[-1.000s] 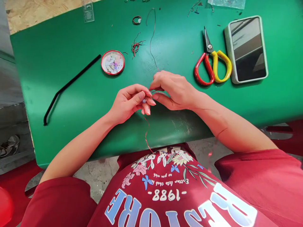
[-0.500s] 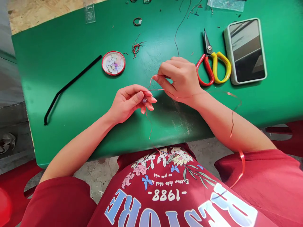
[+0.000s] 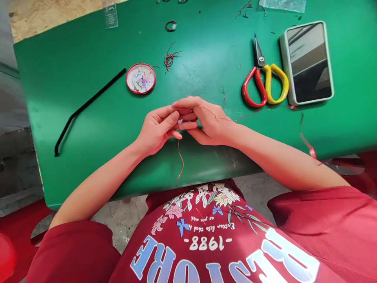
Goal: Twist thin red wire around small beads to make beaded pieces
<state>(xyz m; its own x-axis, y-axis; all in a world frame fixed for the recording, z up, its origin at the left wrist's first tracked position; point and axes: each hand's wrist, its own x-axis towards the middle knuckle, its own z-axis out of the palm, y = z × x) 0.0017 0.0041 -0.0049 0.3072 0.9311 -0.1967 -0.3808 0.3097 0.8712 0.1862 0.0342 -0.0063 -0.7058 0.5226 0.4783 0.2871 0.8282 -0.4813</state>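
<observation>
Head view: the left hand (image 3: 160, 127) has its thumb pressed against its bent forefinger, the fingers closed on a red thread (image 3: 183, 161). A small pale bead (image 3: 180, 122) sits just beside that thumb tip, in front of the other fingers. One length of thread hangs below the left fingers toward the printed shirt (image 3: 206, 236); another runs over the back of the right hand (image 3: 210, 122) and trails off, blurred, to the right. The right forefinger reaches over to meet the left fingertips, with its thumb lower and apart; whether the right fingers grip any thread cannot be told.

Ahead of the fingers on the green worktop (image 3: 88, 59) lie a knotted red-and-dark cord (image 3: 169, 60) and, farther off, a ring of cord with a pale bead (image 3: 174, 27). Ahead and to the left of the fingers is a red-rimmed dish (image 3: 141, 92) of tiny beads, with a bent black rod (image 3: 88, 101) beyond it. Right of the fingers are scissors (image 3: 260, 61) with red and yellow handles, then a phone (image 3: 309, 63).
</observation>
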